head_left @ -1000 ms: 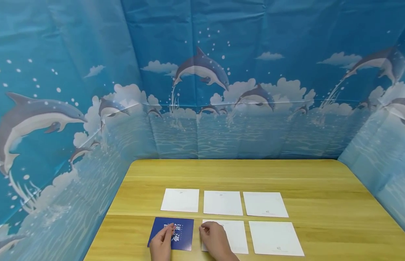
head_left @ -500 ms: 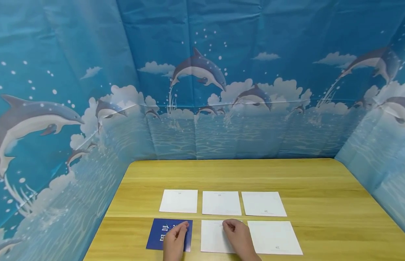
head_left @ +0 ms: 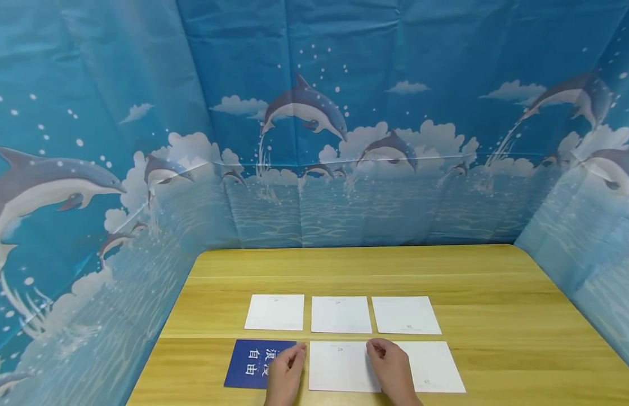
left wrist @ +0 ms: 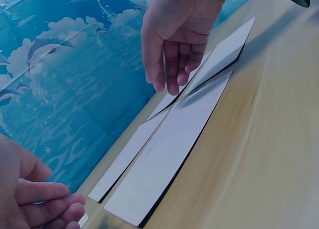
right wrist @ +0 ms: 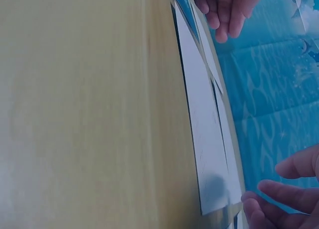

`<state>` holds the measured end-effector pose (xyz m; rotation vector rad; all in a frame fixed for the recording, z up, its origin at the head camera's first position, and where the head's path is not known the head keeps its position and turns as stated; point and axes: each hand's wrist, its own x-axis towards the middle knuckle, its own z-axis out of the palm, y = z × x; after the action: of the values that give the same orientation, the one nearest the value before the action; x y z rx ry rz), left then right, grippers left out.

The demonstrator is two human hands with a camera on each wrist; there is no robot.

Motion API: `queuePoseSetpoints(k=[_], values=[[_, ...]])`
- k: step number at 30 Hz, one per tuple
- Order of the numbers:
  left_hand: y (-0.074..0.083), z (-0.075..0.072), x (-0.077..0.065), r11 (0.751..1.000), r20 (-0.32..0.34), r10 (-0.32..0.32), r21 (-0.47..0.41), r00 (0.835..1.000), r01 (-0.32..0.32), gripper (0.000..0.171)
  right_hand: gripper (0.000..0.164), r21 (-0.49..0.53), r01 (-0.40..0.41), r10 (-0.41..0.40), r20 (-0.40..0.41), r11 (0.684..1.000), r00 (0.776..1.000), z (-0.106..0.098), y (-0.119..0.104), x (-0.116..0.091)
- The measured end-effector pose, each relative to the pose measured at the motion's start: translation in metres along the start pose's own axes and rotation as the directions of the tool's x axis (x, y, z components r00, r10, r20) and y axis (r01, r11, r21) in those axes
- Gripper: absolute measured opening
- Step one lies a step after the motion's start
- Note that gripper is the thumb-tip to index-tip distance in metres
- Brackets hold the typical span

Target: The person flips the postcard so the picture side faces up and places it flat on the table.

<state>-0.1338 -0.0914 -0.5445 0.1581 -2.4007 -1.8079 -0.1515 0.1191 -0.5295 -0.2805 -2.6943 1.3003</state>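
My left hand (head_left: 286, 372) hovers over the right edge of a blue card (head_left: 240, 363) with white characters. Its relaxed fingers (left wrist: 47, 201) hold nothing in the left wrist view. Over the seam between the middle front white card (head_left: 340, 369) and the right front white card (head_left: 436, 366) is my right hand (head_left: 394, 369). Its loosely bent fingers (right wrist: 284, 199) are free of any object in the right wrist view. Each hand covers part of the card beneath it.
Behind the front row lie three more white cards, at left (head_left: 274, 313), middle (head_left: 341, 316) and right (head_left: 407, 316), each bearing a small mark. The wooden table (head_left: 502, 316) ends at a blue dolphin-printed curtain (head_left: 345, 214), which also lines both sides.
Both hands have slid rightward: the left from the blue card's middle to its right edge, the right from the middle white card's left edge to its right side. The cards stay in place.
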Motion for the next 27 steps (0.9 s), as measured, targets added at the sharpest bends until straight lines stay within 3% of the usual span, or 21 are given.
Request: queuePoseSetpoints(k=[9, 16, 27], values=[[0.002, 0.005, -0.001, 0.996, 0.086, -0.027, 0.092, 0.996, 0.019, 0.030, 0.019, -0.039, -0.040, 0.041, 0.014, 0.998, 0.999, -0.003, 0.005, 0.001], [0.001, 0.008, -0.001, 0.990, 0.123, -0.015, 0.138, 0.992, -0.002, 0.032, 0.019, -0.060, -0.083, 0.084, 0.010, 0.995, 0.996, 0.001, 0.008, 0.001], [0.003, 0.011, -0.001, 0.988, 0.119, -0.044, 0.153, 0.992, 0.026, 0.032, 0.017, -0.051, -0.099, 0.099, -0.004, 0.994, 0.995, 0.003, 0.008, -0.001]])
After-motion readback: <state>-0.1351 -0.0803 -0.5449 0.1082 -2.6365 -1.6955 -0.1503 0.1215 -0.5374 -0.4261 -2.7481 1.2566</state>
